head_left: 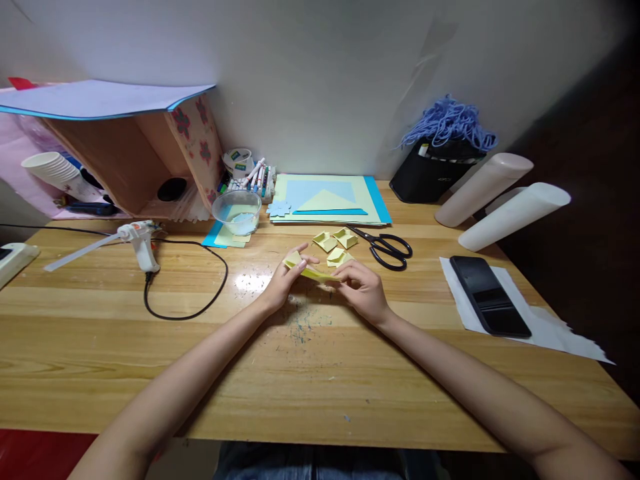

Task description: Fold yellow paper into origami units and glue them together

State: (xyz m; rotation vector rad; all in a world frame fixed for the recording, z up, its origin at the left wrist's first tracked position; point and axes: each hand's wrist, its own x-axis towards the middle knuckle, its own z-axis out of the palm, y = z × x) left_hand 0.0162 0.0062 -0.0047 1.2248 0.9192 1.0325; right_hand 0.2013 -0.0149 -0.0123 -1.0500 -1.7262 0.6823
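A folded piece of yellow paper is held between my two hands above the middle of the table. My left hand pinches its left end, thumb on the near side. At the right end, the fingers of my right hand are closed on the paper. Just beyond lie several small folded yellow paper pieces, close together on the wood. Black-handled scissors rest to their right, blades pointing toward the stacked paper sheets by the wall.
At left are a glue gun with its looping cable, a clear plastic bowl, markers and an open box. A phone, two paper rolls and a black holder with blue yarn stand or lie at right.
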